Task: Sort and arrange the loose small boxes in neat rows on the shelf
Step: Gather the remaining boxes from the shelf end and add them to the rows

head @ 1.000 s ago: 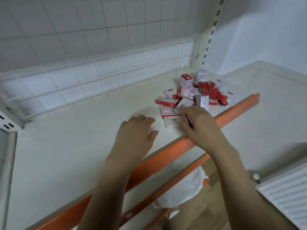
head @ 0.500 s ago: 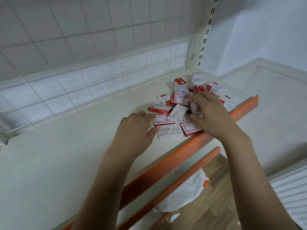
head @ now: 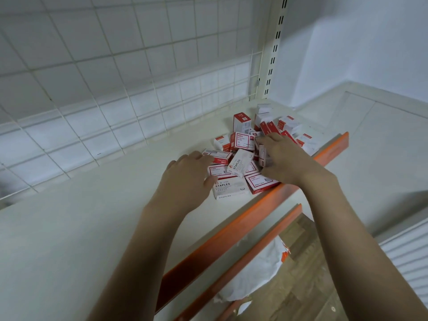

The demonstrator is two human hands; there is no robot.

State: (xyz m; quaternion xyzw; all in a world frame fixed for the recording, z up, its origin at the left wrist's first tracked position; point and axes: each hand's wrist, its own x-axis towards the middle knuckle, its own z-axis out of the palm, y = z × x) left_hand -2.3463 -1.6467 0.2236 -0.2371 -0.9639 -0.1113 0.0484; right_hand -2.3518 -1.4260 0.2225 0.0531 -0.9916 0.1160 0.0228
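A loose pile of small red-and-white staple boxes (head: 240,141) lies on the white shelf (head: 92,228), toward its right end. A white box marked STAPLES (head: 229,187) lies flat at the front, and another (head: 240,162) leans on the pile. My left hand (head: 185,179) rests at the pile's left edge with relaxed fingers, its fingertips touching a flat red-sided box (head: 218,156) and its thumb by the front box. My right hand (head: 287,158) reaches over the middle of the pile. Its fingers curl round a small upright box (head: 264,156), which it mostly hides.
The shelf has an orange front lip (head: 231,235), and a wire grid back panel (head: 115,89) stands behind it. A slotted upright post (head: 274,49) rises at the right rear. A lower orange-edged shelf holding a white bag (head: 254,279) sits beneath. A white ribbed panel (head: 410,258) is at the right.
My right hand has moved from the front boxes back onto the middle of the pile and closed on a small box. My left hand has slid right until it touches the pile.
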